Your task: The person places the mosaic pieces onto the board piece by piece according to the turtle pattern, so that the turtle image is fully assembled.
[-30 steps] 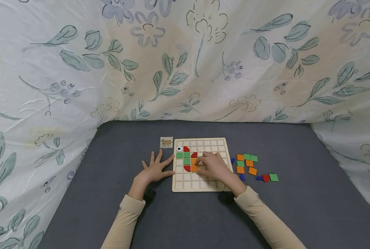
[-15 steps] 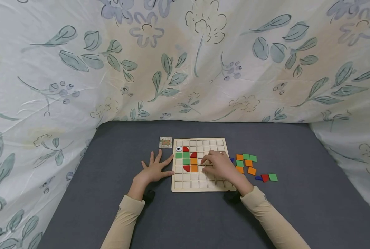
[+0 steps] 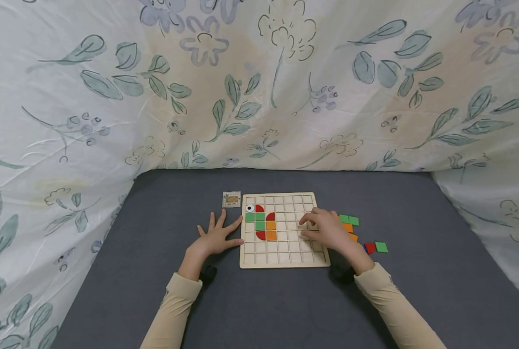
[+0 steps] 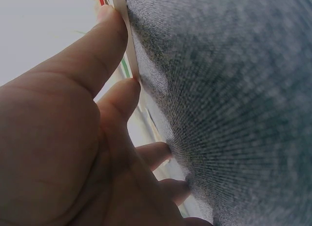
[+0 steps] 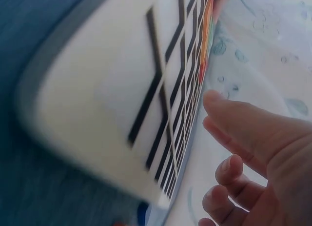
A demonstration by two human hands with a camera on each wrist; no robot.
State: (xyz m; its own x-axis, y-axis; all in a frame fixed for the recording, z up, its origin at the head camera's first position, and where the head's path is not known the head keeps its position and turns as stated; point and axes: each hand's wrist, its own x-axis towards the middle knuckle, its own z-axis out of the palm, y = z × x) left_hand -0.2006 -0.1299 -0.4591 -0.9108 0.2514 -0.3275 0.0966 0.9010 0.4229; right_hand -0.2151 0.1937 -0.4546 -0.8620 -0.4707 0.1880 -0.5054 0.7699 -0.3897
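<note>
A square wooden grid board (image 3: 285,259) lies on the dark cloth. Its left part bears colored tiles: a white tile with a black eye dot (image 3: 250,208), green squares (image 3: 260,225), red rounded pieces (image 3: 260,235) and orange squares (image 3: 271,235). Spread fingers of my left hand (image 3: 215,241) touch the board's left edge with thumb and index; the left wrist view shows these tips against its side. Above the board's right side hovers my right hand (image 3: 329,230), fingers loosely bent. In the right wrist view nothing shows between its thumb and fingers.
Right of the board lie loose tiles, partly hidden by the right hand: green squares (image 3: 353,221), orange squares (image 3: 348,227), a red piece (image 3: 370,248) and another green square (image 3: 381,247). A small picture card (image 3: 231,199) lies by the board's upper left corner.
My right hand has moved right, away from the orange squares toward the board's right side, uncovering them. The left hand has stayed at the board's edge.
</note>
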